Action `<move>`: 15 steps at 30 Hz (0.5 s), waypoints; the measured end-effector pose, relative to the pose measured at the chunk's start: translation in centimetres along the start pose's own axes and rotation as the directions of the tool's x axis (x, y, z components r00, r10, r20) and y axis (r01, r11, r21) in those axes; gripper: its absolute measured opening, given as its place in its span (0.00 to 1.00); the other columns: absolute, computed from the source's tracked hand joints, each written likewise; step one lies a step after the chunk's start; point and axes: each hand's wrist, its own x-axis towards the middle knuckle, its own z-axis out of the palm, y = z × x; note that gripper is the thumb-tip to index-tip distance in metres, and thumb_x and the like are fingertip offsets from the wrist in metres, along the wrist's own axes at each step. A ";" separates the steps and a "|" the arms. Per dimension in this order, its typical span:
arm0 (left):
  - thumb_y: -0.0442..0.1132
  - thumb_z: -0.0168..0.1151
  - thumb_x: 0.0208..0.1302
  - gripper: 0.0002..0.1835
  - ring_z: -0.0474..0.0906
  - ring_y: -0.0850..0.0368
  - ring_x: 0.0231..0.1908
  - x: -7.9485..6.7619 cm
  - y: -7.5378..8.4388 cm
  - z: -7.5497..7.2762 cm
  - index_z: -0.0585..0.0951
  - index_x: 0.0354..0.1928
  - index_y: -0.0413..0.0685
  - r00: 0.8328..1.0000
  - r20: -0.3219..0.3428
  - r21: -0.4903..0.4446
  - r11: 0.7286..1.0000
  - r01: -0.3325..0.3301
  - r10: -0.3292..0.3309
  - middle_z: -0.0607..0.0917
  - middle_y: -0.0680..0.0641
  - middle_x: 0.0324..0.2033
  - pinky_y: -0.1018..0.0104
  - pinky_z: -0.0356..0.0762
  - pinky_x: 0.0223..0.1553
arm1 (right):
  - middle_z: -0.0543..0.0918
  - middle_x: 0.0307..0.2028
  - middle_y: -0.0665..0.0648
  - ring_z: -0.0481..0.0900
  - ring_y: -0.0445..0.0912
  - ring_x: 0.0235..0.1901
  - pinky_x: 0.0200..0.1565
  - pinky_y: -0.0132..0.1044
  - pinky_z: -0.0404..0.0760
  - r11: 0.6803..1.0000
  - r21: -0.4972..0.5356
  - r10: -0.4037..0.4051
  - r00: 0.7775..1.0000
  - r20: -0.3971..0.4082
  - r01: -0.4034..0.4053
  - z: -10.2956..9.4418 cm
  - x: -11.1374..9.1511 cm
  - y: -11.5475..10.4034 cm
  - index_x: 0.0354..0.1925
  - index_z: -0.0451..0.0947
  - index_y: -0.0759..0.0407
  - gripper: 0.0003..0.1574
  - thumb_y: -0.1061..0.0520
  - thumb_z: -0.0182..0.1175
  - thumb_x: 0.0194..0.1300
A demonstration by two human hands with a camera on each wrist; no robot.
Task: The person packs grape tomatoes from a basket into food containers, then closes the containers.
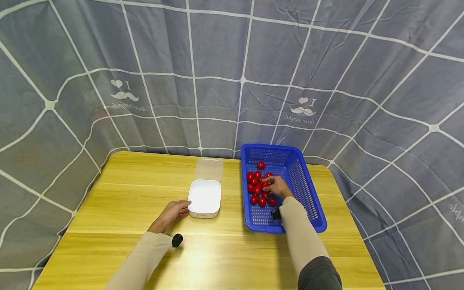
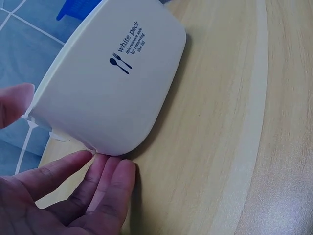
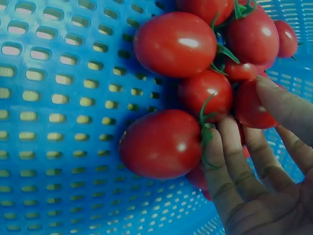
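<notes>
My left hand point(image 1: 173, 212) is at the left side of an uncovered white food container point(image 1: 205, 196), with nothing visible inside it. In the left wrist view its thumb point(image 2: 17, 103) lies at the rim, while the fingers point(image 2: 120, 181) touch the outer wall near a corner. Over the blue basket point(image 1: 266, 230), my right hand point(image 1: 279, 187) reaches down among red cherry tomatoes point(image 1: 257, 190) with green stems. The right wrist view has its thumb and fingers around one cherry tomato point(image 3: 254, 105); a larger-looking tomato point(image 3: 161, 144) lies beside the fingertips.
A pale translucent lid point(image 1: 209, 169) lies flat behind the container. The wooden table point(image 1: 145, 177) carries everything, and a grey curtain with white lines point(image 1: 217, 96) hangs along its back and sides. Several more tomatoes lie on the basket's perforated floor.
</notes>
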 end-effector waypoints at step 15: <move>0.43 0.51 0.74 0.32 0.72 0.50 0.55 -0.1 -0.2 -0.2 0.59 0.66 0.22 1.000 0.011 -0.011 1.000 -0.021 0.021 0.67 0.29 0.62 0.55 0.71 0.64 | 0.81 0.46 0.65 0.80 0.50 0.41 0.47 0.44 0.85 0.992 0.124 0.030 0.998 -0.054 -0.023 -1.3 -1.0 -0.7 0.52 0.76 0.73 0.20 0.63 0.64 0.63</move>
